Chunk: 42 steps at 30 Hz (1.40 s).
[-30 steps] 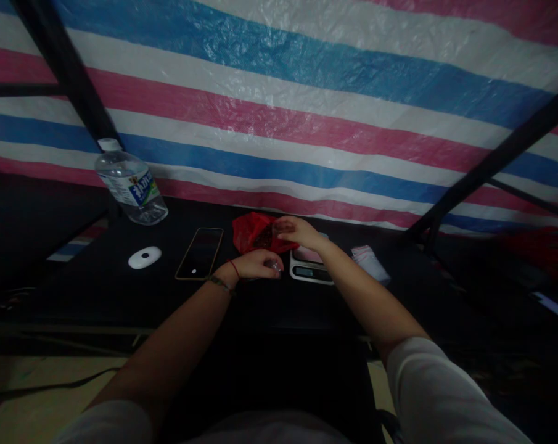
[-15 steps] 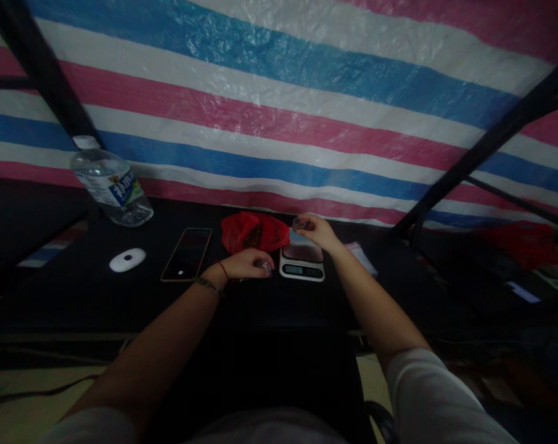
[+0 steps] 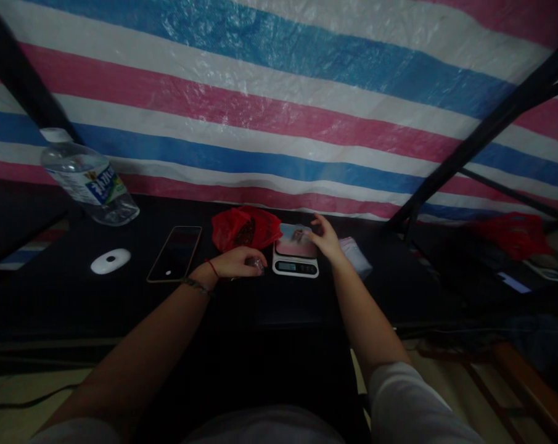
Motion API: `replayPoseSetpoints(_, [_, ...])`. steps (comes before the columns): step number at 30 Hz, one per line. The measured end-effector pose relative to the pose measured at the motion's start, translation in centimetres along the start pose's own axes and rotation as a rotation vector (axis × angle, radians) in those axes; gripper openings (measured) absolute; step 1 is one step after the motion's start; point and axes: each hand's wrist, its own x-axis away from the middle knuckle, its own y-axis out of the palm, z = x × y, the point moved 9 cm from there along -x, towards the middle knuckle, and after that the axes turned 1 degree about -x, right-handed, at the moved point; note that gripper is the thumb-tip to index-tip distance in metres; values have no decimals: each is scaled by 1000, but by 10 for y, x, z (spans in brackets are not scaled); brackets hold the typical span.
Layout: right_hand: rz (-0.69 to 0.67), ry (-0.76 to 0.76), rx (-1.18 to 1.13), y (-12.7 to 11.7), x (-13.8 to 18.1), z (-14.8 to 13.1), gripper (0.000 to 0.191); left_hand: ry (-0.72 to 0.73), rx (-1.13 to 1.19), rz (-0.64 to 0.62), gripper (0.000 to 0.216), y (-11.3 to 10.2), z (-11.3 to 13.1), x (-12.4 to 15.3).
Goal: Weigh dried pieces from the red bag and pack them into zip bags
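A small white kitchen scale [image 3: 295, 258] stands on the dark table [image 3: 66, 296], with something small lying on its platform. My right hand [image 3: 324, 239] hovers at the scale's right edge, fingers loosely spread over the platform. Left of the scale lies an open red plastic bag [image 3: 244, 227] with dark bits inside. My left hand [image 3: 235, 262] rests on the table just in front of the bag, fingers curled round a small clear thing I cannot name.
A phone [image 3: 176, 261] lies left of my left hand, a white oval device [image 3: 110, 261] farther left, a water bottle [image 3: 87, 178] at the back left. Small clear bags [image 3: 355, 255] sit right of the scale. A striped tarp [image 3: 279, 105] hangs behind.
My right hand moved from the red bag rightward to the scale and its fingers have opened over the platform. My left hand stayed put. The view drifted right.
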Motion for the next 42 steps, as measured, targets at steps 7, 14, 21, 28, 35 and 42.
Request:
replayPoseSetpoints(7, [221,175,-208,-28,9,32,38,32,-54,-21,33,3,3,-2])
replayPoseSetpoints(14, [226,173,-150,-23,9,29,29,158,-127,78,42,2,24,-2])
replayPoseSetpoints(21, [242,166,-178,-22,9,35,18,173,-336,60,62,18,37,-4])
replayPoseSetpoints(28, [263,153,-193,-25,9,31,18,86,-372,45,73,15,30,-5])
replayPoseSetpoints(35, [195,90,-97,-15,6,17,24,45,-391,69,68,14,25,-8])
replayPoseSetpoints(42, [69,-74,69,5,1,-13,32,67,-425,39,51,15,28,-8])
